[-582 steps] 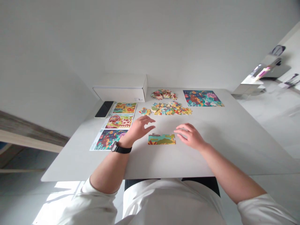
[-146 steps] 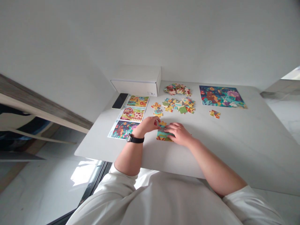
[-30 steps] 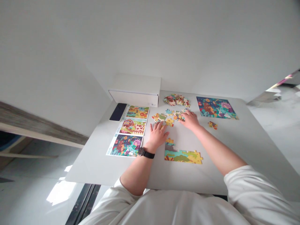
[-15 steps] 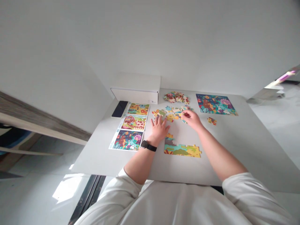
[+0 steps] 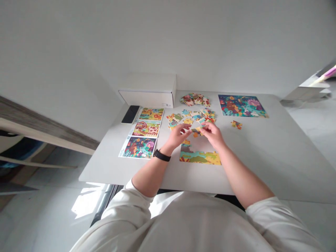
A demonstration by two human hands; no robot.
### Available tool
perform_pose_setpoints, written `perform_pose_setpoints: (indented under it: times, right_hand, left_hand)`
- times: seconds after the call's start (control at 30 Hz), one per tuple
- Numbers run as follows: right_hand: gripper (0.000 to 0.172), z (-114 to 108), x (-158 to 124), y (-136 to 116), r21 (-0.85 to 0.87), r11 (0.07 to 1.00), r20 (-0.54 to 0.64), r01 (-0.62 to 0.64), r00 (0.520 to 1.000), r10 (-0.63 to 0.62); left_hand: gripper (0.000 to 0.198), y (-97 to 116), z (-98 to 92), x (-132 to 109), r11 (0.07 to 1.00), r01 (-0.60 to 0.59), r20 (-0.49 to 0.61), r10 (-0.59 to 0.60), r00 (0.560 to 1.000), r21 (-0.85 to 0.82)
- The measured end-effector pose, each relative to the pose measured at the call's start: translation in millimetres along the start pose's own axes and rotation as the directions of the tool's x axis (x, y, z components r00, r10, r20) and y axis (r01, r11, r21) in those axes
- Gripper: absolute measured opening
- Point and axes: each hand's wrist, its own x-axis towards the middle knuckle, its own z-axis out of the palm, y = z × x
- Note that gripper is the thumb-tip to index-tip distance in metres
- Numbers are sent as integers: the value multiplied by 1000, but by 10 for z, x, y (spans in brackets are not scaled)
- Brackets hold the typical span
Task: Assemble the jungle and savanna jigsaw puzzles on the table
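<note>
Held puzzle piece (image 5: 196,132), apparently partly hidden

One head-worn camera, facing forward and down. The wearer's shirt (image 5: 194,224) lies nearest the lens, along the bottom; the left hand (image 5: 179,135) and right hand (image 5: 213,133) fall near mid-frame. Coverage includes most of the tabletop (image 5: 249,164) and the wall (image 5: 168,38) beyond. The right margin appears blurred; detail there is uncertain.

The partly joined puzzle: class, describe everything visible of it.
The partly joined puzzle lies flat on the pale table, roughly L-shaped: a long lower strip with a short column at its left end. It looks like printed card, teal, green, yellow and grey. The right forearm overlaps its right end; contact is unclear.
</note>
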Motion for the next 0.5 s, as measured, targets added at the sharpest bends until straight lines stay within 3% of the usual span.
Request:
perform_pose_setpoints:
  times: [0.2, 0.5]
  right_hand:
    - [54, 97, -83, -48, -82, 995, 122, 56, 991, -46]
    - [39, 129, -54, -2, -54, 996, 95, 77, 993, -72]
  left_hand:
    - [42, 55, -22, -48, 1000, 19, 105, -22, 994, 23]
    - [36, -16, -64, -47, 993, 66, 68, -60, 996, -96]
